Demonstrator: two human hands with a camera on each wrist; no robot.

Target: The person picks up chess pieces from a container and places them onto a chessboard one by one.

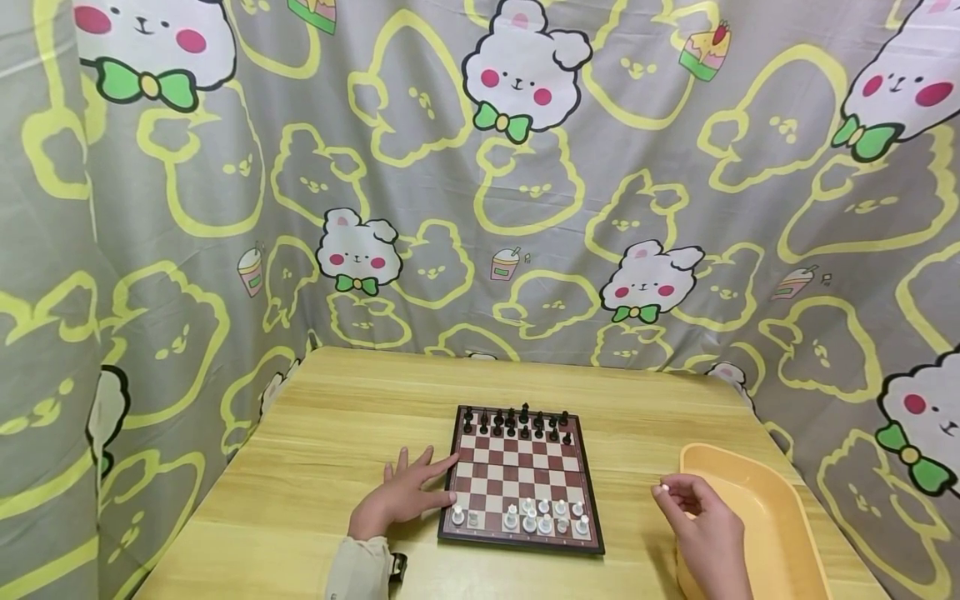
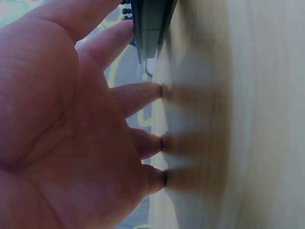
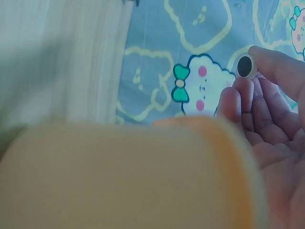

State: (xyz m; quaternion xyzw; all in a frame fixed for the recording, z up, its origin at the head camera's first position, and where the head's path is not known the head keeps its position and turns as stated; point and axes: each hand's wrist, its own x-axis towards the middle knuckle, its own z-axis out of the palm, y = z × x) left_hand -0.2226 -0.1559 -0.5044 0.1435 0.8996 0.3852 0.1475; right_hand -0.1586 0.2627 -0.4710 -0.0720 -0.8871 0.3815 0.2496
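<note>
A folding-style chessboard (image 1: 517, 477) lies on the table with black pieces (image 1: 525, 414) in two rows at its far side. White pieces (image 1: 546, 524) stand along the near side, with gaps among them. My left hand (image 1: 405, 497) is spread at the board's left edge, thumb and index finger touching its side. In the left wrist view the other fingertips (image 2: 155, 90) rest on the tabletop. Right of the board, my right hand (image 1: 705, 521) pinches a small white chess piece (image 3: 246, 67) between thumb and fingertips, its dark round base showing in the right wrist view.
A yellow plastic tray (image 1: 780, 492) stands at the right, partly under my right hand and forearm; its wall fills the lower right wrist view. The wooden table (image 1: 322, 417) is bounded by a patterned grey curtain (image 1: 442, 283) at the back and sides.
</note>
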